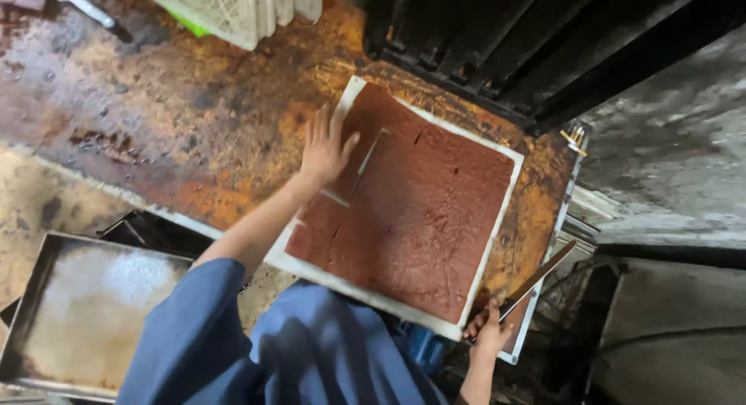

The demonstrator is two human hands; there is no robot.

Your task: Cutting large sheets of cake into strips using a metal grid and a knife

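Left hand (325,148), fingers spread, presses reddish-brown square slab (420,207) w/ cuts; right hand (491,333), fingers pinching long flat blade (536,281) at worktop's (194,117) near edge. Slab could crack along cuts.

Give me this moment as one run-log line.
left hand: flat on brown slab | right hand: holds long knife at table edge | slab: on white sheet, scored

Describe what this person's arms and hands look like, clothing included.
Both hands, left and right, are bare: no gloves, rings or watch visible. The left arm has a loose blue sleeve ending above the elbow, forearm bare. The right forearm is bare; its sleeve is out of view.
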